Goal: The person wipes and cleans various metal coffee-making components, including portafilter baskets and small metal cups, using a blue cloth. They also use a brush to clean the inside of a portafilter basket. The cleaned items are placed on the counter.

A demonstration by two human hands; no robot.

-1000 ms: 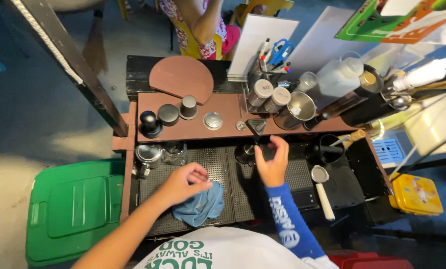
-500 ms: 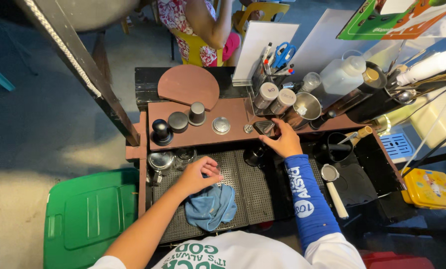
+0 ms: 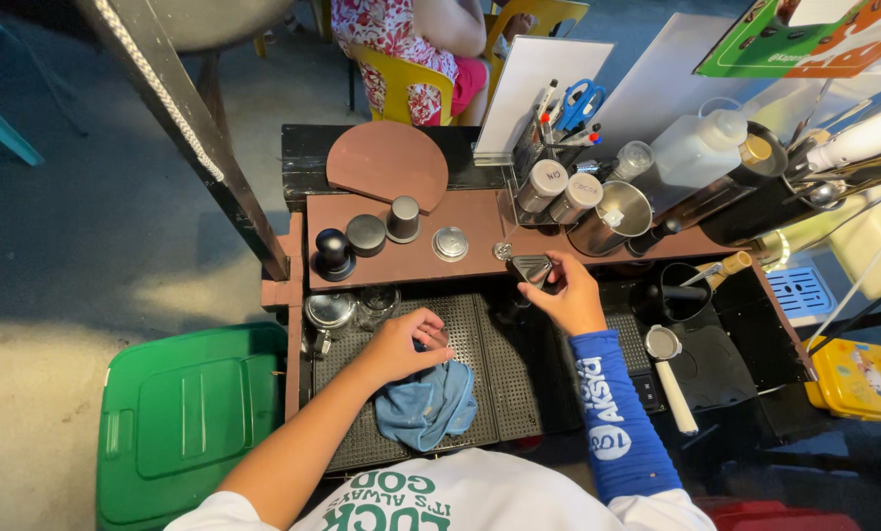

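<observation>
Open passage is offered by the perforated black mat [image 3: 504, 379] at frame centre, between the blue cloth [image 3: 425, 405] lower left and the strainer [image 3: 668, 369] at right. The brown shelf [image 3: 480, 241] above is crowded at its left by dark caps [image 3: 366, 234] and at upper right by canisters [image 3: 558, 192] and a steel pitcher [image 3: 617, 214]; a bare strip is left between them.

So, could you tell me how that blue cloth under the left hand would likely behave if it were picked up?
The blue cloth lies crumpled in soft folds on the perforated mat, so it would probably droop limply. It looks thin, so likely light. The left hand rests at its top edge.
</observation>
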